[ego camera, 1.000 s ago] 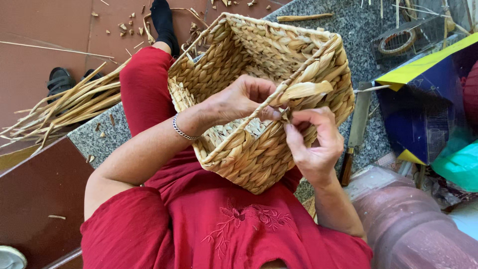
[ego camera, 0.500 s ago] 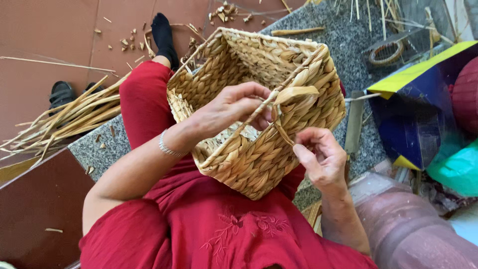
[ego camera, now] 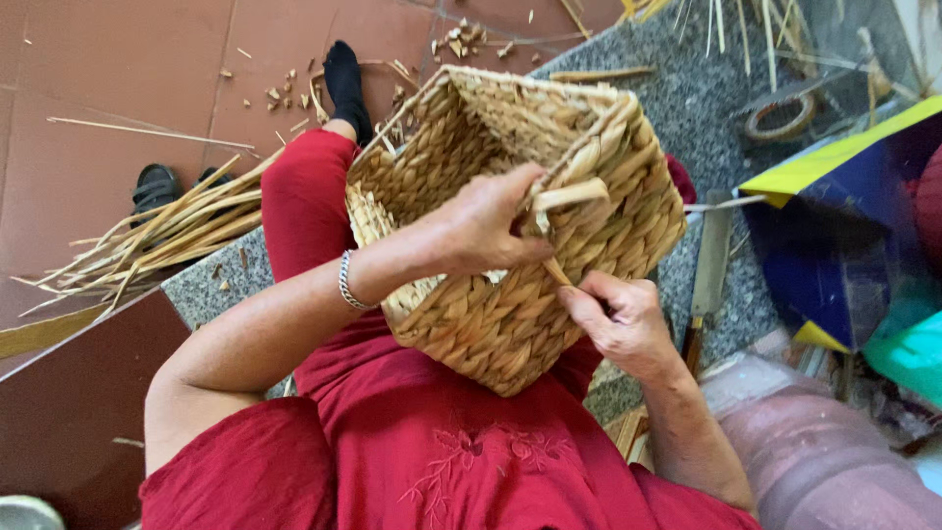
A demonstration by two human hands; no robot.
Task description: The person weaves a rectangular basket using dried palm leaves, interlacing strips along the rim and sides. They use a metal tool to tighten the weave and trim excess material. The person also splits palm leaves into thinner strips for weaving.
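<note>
While the left hand [ego camera: 486, 221] clamps the woven basket's [ego camera: 510, 226] rim strand [ego camera: 569, 194], the right hand [ego camera: 618, 319] pinches a loose strand [ego camera: 557, 272] (dried reeds [ego camera: 162, 236] lie nearby).

A bundle of dry reeds [ego camera: 147, 240] lies on the tiled floor [ego camera: 128, 69] beside black sandals [ego camera: 157, 185] (a tape roll [ego camera: 780, 116] sits further off).

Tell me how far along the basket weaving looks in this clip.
Mostly done: the woven basket has complete walls and a rim all round. In hand: the left hand grips a loose flat strand at the rim, while the right hand pinches its lower end against the wall. Left, judging by that free strand: tucking it in. A bundle of unused reeds lies on the floor.
</note>
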